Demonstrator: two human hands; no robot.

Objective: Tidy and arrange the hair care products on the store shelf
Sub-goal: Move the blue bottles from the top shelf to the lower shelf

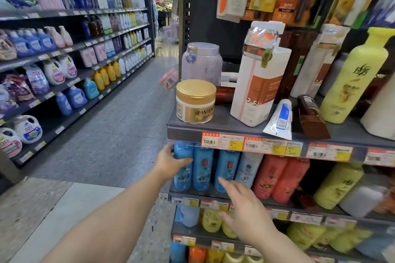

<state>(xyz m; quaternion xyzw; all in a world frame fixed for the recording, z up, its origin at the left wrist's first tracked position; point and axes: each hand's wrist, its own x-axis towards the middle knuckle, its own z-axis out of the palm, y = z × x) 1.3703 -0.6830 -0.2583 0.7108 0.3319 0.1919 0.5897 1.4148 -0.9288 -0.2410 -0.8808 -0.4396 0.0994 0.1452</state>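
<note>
Our left hand [171, 161] wraps around the end blue bottle [183, 166] on the second shelf [213, 195], thumb across its front, the other fingers hidden behind it; we judge the grip is there to square that bottle with its neighbours. Our right hand [245, 213] hovers in front of the third blue bottle [227, 168], fingers spread and slack, grasping nothing, probably ready to steady the row.

The row stands upright and close, labels forward, beside a pale bottle [248, 168] and two red bottles [282, 177]. The top shelf [213, 121] above looks more in need of us: a gold-lidded jar [195, 101] sits at the very corner, a white tube [280, 119] leans over the edge, and a brown bottle [312, 117] lies on its side (the tall white pump bottle [258, 77] at least stands upright).
</note>
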